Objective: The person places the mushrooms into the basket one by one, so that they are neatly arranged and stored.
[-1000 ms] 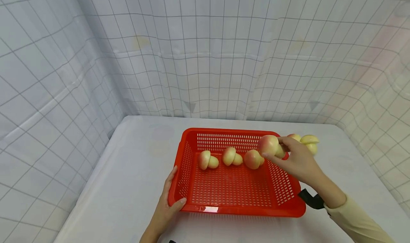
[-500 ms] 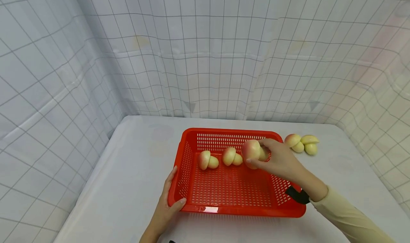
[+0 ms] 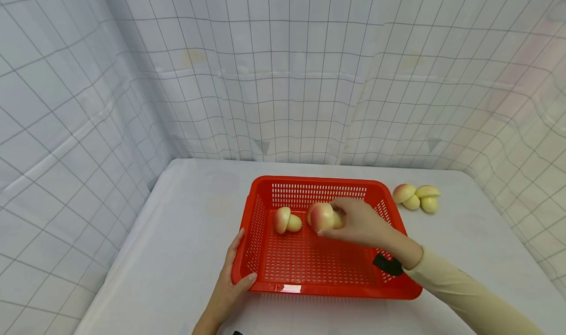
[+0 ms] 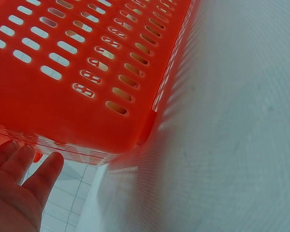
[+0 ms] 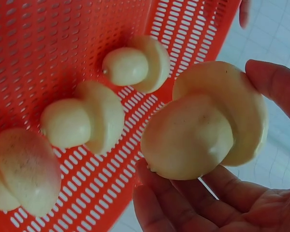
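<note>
My right hand (image 3: 364,224) holds a toy mushroom (image 3: 322,218) with a red-tinged cap and pale stem, raised above the red plastic basket (image 3: 327,292). In the right wrist view, the thumb presses the cap of this mushroom (image 5: 188,137) while the fingers support it from the other side. Three similar mushrooms lie in a row in the basket; the leftmost mushroom (image 3: 287,220) shows fully in the head view, the others mostly hidden by the right hand and its load. My left hand (image 3: 230,281) grips the basket's near left corner, thumb over the front rim, fingers along the left side.
To the right of the basket, two more mushrooms lie on the white-covered table: a red-capped mushroom (image 3: 407,196) and a yellow mushroom (image 3: 428,199). White gridded curtains (image 3: 305,79) surround the table at the back and sides.
My right hand has carried the mushroom leftward, from the basket's right edge to above the middle mushroom. My left hand and the basket have stayed in place.
</note>
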Tool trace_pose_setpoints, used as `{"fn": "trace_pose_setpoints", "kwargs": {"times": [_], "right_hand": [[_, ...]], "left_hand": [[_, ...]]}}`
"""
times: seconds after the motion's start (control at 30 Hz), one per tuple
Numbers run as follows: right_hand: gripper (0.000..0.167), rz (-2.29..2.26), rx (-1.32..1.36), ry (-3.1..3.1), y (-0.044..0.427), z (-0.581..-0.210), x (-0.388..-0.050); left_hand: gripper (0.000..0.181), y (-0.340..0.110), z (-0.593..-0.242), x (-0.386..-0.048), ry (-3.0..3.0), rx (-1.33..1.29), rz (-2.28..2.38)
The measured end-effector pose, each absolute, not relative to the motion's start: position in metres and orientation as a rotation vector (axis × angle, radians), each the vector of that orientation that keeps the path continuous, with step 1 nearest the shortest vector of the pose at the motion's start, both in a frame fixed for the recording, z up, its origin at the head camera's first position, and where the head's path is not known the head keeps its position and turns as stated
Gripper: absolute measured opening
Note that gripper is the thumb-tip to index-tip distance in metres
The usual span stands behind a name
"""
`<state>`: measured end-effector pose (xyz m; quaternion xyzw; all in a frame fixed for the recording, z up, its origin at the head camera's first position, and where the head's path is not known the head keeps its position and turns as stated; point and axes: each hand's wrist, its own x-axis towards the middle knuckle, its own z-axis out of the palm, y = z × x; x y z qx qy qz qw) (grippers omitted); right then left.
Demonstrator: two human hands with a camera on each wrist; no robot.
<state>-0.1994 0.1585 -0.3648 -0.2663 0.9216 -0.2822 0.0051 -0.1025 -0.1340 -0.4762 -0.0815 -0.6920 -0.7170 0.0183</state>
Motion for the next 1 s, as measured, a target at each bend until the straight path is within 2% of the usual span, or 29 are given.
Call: {"fn": "trace_pose_setpoints", "kwargs": {"times": [0.2, 0.47, 1.0], "right_hand": [[0.043, -0.902, -0.870, 2.801, 0.145, -0.372, -0.201], [0.036, -0.891, -0.959, 2.737, 0.127, -0.379, -0.203], [0.041, -0.772, -1.033, 2.664, 0.098, -0.398, -0.205]], "left_hand": [[0.081, -0.134, -0.476, -0.102, -2.157, -0.270, -2.208], [0.080, -0.134, -0.477, -0.102, -2.167, -0.265, -2.183], [0.079, -0.136, -0.476, -0.102, -2.163, -0.345, -2.173]]}}
